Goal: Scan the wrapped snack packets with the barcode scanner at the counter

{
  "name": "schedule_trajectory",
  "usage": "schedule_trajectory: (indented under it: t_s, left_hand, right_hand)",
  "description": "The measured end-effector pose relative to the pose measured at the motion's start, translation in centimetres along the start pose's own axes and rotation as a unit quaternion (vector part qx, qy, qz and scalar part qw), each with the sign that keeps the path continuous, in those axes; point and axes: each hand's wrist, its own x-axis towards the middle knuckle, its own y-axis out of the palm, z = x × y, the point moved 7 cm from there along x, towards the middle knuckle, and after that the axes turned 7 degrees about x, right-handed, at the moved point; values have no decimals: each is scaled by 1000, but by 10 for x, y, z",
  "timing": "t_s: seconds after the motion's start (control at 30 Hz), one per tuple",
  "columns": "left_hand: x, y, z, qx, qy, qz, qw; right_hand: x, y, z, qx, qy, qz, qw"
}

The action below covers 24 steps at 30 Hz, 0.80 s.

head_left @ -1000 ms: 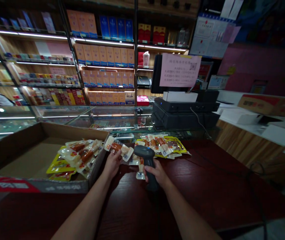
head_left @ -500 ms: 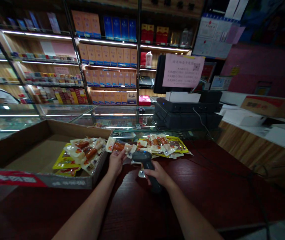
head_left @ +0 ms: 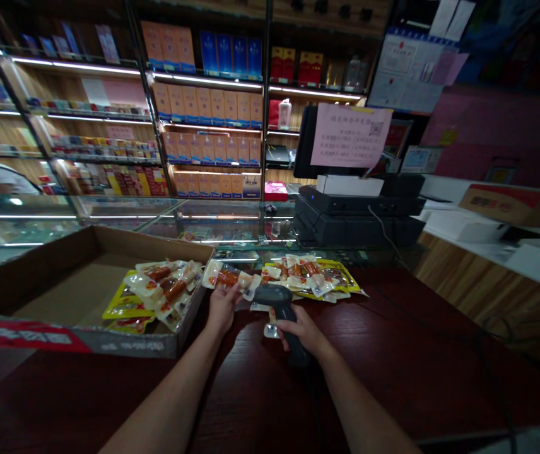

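Observation:
My left hand (head_left: 223, 309) is closed on a clear and white sausage packet (head_left: 227, 277), held up beside the carton's right wall. In my right hand (head_left: 304, 330) is a dark grey barcode scanner (head_left: 277, 296), its head pointing left at the packet. Partly hidden under the scanner, another packet (head_left: 270, 330) lies on the dark red tabletop (head_left: 369, 366). Behind the scanner is a pile of sausage packets and yellow bags (head_left: 317, 277). More sausage packets (head_left: 170, 287) and yellow bags (head_left: 128, 302) lie in the right end of the shallow cardboard carton (head_left: 85, 340).
A monitor with a pink notice (head_left: 350, 135) stands over a black cash drawer (head_left: 359, 224) at the back. Cables run along the table's right side. Behind the glass counter (head_left: 204, 211) rise shelves of boxes (head_left: 204, 107). A person (head_left: 7, 176) is at the far left.
The view has shifted slightly. Both hands keep their holds on the sausage packet and the scanner, with hardly any movement between them.

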Motion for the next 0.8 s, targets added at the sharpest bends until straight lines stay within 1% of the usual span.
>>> schedule_trajectory:
  t_s: [0.13, 0.23, 0.27, 0.33, 0.4, 0.43, 0.5, 0.53, 0.6, 0.63, 0.7, 0.73, 0.8]
  left_hand:
    - [-5, 5, 0, 21, 6, 26, 999]
    - [-7, 10, -9, 53, 40, 44, 997]
    - [-7, 11, -16, 65, 60, 45, 995]
    - [-7, 10, -40, 105, 108, 42, 988]
    - [-6, 6, -73, 179, 151, 34, 972]
    - [-4, 1, -92, 228, 167, 26, 959]
    - [-2, -13, -130, 339, 191, -9, 921]
    - [0, -21, -148, 400, 197, -33, 894]
    - [2, -40, -176, 527, 190, -81, 824]
    - [3, -49, -184, 585, 176, -101, 785]
    - [5, -64, -192, 679, 141, -128, 709]
    - [5, -70, -193, 710, 128, -136, 679]
    - [4, -76, -192, 746, 129, -147, 636]
  right_hand:
    - [-1, 1, 0, 20, 3, -8, 1000]
    - [1, 2, -2, 42, 1, -13, 999]
    - [2, 2, -1, 49, -5, -18, 999]
    - [4, 3, 3, 59, -22, -24, 998]
    - [8, 10, 11, 65, -37, -21, 997]
    - [10, 15, 16, 65, -41, -14, 997]
    - [14, 28, 27, 60, -45, 9, 997]
    - [17, 36, 32, 57, -46, 19, 997]
    - [22, 51, 41, 49, -48, 36, 997]
    - [25, 58, 44, 47, -48, 41, 997]
    - [29, 70, 49, 47, -48, 48, 997]
    - [31, 75, 51, 47, -48, 50, 996]
    - [33, 81, 52, 45, -51, 51, 996]
